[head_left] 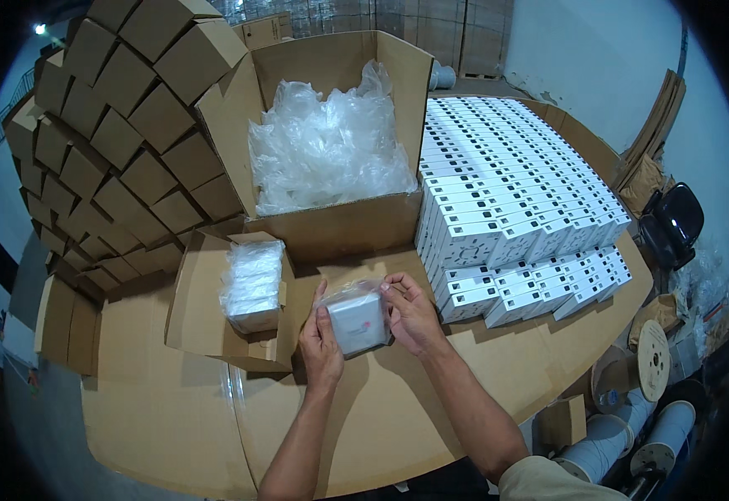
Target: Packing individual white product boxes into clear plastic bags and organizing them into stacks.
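A flat white box (pixel 358 324) inside a clear plastic bag is held between my two hands, just above the cardboard-covered table. My left hand (pixel 322 351) grips its left edge, thumb on the face and fingers behind. At the upper right, my right hand (pixel 413 316) pinches the bag's loose plastic between thumb and fingers. Beside my left hand stands an open carton (pixel 206 309), holding a row of bagged white boxes (pixel 253 280). Behind my hands, a large open carton (pixel 339 230) is heaped with clear plastic bags (pixel 327 146).
Rows of stacked white boxes (pixel 514 196) fill the table's right side. On the left rises a tall stack of brown cartons (pixel 122 150). Cable spools (pixel 652 359) and a black chair (pixel 671 224) stand on the floor to the right, past the table's cardboard edge (pixel 548 392).
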`<state>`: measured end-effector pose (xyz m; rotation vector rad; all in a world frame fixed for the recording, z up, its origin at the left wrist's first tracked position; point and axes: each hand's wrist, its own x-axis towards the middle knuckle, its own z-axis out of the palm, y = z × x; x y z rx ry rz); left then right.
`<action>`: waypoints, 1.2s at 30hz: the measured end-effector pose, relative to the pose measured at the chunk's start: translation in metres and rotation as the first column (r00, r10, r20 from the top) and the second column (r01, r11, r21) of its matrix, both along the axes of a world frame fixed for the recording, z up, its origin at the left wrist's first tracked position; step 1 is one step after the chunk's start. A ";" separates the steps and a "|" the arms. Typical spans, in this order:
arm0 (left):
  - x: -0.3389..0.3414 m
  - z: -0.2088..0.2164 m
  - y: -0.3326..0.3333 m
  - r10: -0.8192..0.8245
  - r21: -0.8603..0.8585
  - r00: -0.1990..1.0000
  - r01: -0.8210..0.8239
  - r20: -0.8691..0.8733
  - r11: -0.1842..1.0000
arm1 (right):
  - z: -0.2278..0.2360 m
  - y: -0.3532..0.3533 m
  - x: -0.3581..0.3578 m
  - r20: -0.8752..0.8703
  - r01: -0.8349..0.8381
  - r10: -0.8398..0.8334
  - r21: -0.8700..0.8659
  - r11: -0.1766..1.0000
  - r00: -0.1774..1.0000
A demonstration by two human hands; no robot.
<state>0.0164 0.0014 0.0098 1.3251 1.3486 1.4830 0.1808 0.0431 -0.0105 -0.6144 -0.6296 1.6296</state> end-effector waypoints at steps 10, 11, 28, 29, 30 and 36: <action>-0.005 0.015 0.005 -0.144 0.051 0.966 0.136 0.213 0.989 | 0.017 -0.002 0.006 -0.079 -0.124 0.133 0.100 0.987 0.988; -0.004 0.009 0.008 -0.146 0.052 0.966 0.138 0.215 0.989 | 0.019 -0.005 0.008 -0.077 -0.122 0.130 0.100 0.987 0.988; -0.015 -0.007 0.013 -0.221 0.050 0.935 0.216 0.276 0.975 | 0.029 -0.009 0.016 0.666 -0.206 0.030 0.188 0.960 0.746; -0.016 -0.006 0.012 -0.222 0.050 0.935 0.216 0.275 0.975 | 0.027 -0.007 0.016 0.665 -0.206 0.029 0.189 0.960 0.746; -0.015 -0.006 0.011 -0.185 0.026 0.951 0.185 0.249 0.982 | 0.024 -0.006 0.016 0.660 -0.191 0.000 0.218 0.957 0.751; -0.008 -0.003 0.006 -0.039 0.001 0.976 0.040 0.214 0.999 | 0.018 -0.007 0.006 0.573 -0.077 -0.134 0.328 0.942 0.808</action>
